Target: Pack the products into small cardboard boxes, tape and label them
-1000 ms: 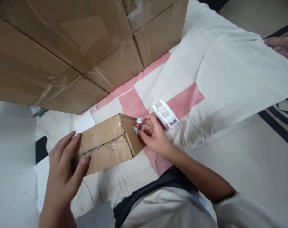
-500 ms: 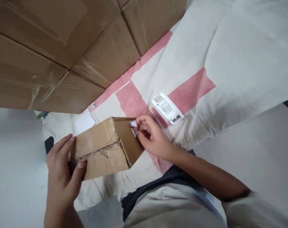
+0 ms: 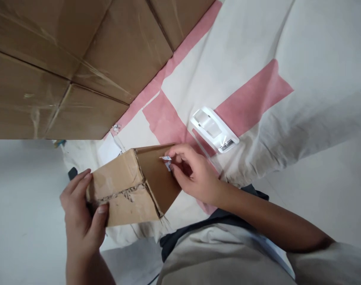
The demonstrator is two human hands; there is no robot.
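A small brown cardboard box (image 3: 129,190) with a torn seam along its top sits in front of me on a white and pink cloth (image 3: 242,71). My left hand (image 3: 83,213) grips the box's left end, thumb on top. My right hand (image 3: 192,174) is at the box's right end face, fingers pinched on a small white scrap of label (image 3: 166,159) stuck there. A second bit of white label shows just below the fingertips.
A white tape dispenser (image 3: 214,128) lies on the cloth just beyond my right hand. Large taped cardboard cartons (image 3: 79,59) are stacked at the upper left. A white paper piece (image 3: 107,148) lies behind the box. Pale floor (image 3: 20,198) is to the left and right.
The view has shifted, so the cloth and dispenser sit higher and further right. My right fingers have closed over the upper label scrap, which now looks folded. Another person's hand at the far right has left the view.
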